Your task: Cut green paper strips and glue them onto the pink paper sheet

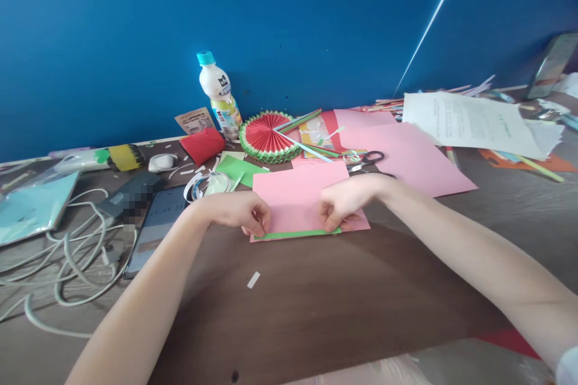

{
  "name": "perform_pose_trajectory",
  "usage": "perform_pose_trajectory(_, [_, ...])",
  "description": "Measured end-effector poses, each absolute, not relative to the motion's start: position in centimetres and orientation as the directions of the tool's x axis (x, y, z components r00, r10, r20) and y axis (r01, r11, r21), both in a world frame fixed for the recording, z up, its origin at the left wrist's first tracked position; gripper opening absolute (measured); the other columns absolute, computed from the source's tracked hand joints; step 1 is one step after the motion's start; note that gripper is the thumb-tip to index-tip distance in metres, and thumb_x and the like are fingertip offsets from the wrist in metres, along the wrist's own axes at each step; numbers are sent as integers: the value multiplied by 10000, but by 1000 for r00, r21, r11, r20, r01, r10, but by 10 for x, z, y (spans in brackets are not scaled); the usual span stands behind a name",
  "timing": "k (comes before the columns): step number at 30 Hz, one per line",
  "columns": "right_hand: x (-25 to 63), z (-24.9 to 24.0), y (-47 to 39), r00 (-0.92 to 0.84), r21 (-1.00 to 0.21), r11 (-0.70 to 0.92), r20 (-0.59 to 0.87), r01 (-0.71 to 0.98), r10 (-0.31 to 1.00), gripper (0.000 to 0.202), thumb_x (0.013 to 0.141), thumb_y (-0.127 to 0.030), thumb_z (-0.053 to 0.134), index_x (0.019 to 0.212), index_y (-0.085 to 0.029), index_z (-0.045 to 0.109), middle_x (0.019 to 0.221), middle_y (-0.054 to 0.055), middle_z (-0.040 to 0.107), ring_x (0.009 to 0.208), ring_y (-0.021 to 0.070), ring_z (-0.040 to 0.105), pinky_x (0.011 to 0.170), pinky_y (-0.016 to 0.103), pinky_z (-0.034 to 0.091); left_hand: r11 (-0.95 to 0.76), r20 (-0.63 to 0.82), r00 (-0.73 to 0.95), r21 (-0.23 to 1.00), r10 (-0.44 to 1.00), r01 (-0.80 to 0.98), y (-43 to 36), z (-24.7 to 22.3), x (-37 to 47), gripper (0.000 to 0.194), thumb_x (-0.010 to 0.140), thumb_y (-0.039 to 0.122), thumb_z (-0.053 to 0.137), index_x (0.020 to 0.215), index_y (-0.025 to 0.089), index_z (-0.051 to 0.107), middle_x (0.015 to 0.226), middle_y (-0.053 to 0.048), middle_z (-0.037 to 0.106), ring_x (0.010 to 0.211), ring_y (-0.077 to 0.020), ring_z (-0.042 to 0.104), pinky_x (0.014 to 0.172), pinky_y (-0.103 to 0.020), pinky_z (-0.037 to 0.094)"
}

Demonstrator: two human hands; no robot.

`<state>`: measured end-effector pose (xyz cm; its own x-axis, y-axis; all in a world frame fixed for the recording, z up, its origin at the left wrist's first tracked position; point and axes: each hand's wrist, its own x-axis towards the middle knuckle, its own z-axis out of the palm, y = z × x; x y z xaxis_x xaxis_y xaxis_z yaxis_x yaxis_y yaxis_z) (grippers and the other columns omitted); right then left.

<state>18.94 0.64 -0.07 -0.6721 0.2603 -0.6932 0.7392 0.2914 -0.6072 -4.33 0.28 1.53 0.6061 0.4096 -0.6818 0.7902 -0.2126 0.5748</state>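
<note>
A pink paper sheet (293,198) lies on the brown table in front of me. Along its near edge runs a narrow green paper strip (295,233). My left hand (250,215) pinches the strip's left end against the sheet, fingers curled. At the strip's right end, my right hand (341,204) is closed too, thumb and finger pressed on the strip. Both hands rest at the sheet's lower corners. Just behind the right hand lie dark-handled scissors (372,157), partly hidden by the wrist.
A bottle (220,96), a red and green pleated paper fan (270,137) and a larger pink sheet (406,159) lie behind. At left are a tablet (156,228) and white cables (67,252). A printed page (469,123) is at right, a white scrap (253,280) in front.
</note>
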Motion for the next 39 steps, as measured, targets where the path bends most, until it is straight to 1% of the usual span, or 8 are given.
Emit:
perform_pose_trajectory(5, [185, -2, 2, -696, -639, 276, -671, 718, 255, 166, 724, -287, 564, 649, -140, 547, 443, -71, 501, 395, 55, 430, 509, 220, 354, -243, -691, 571, 520, 443, 819, 2, 13, -44, 57, 625, 179, 577, 665, 144, 598, 606, 7, 616, 568, -108, 534, 531, -208, 402])
perform_pose_trajectory(12, [184, -8, 2, -669, -642, 188, -702, 743, 244, 152, 695, -289, 579, 685, -138, 564, 467, -53, 545, 436, 78, 490, 510, 225, 369, -244, -711, 510, 450, 485, 859, -4, 14, -39, 39, 592, 165, 577, 622, 155, 554, 571, 20, 585, 549, -106, 523, 505, -202, 388])
perform_pose_trajectory(16, [184, -8, 3, -674, -653, 169, -701, 738, 233, 172, 691, -308, 587, 690, -138, 564, 481, -42, 570, 466, 88, 525, 502, 220, 334, -249, -703, 512, 450, 493, 858, -5, 14, -38, 45, 594, 184, 575, 614, 160, 543, 575, 14, 592, 550, -112, 529, 514, -209, 397])
perform_pose_trajectory(21, [185, -6, 3, -664, -652, 139, -711, 746, 232, 196, 689, -328, 601, 697, -138, 554, 513, -35, 600, 476, 93, 555, 513, 220, 332, -270, -688, 522, 449, 504, 852, -3, 13, -40, 75, 597, 215, 577, 644, 161, 556, 578, 14, 590, 553, -115, 521, 497, -207, 379])
perform_pose_trajectory(27, [184, -6, 3, -662, -649, 137, -714, 748, 230, 182, 707, -315, 587, 688, -140, 541, 519, -36, 607, 477, 91, 571, 519, 217, 330, -299, -678, 533, 442, 507, 846, -4, 14, -38, 55, 594, 204, 565, 630, 163, 554, 565, 19, 581, 538, -110, 508, 475, -199, 354])
perform_pose_trajectory(39, [183, -6, 1, -649, -637, 140, -719, 758, 249, 192, 706, -322, 586, 662, -143, 532, 523, -34, 611, 476, 96, 578, 513, 216, 328, -305, -678, 497, 393, 541, 867, -7, 16, -35, 55, 573, 190, 576, 599, 173, 530, 531, 37, 531, 513, -105, 467, 459, -207, 318])
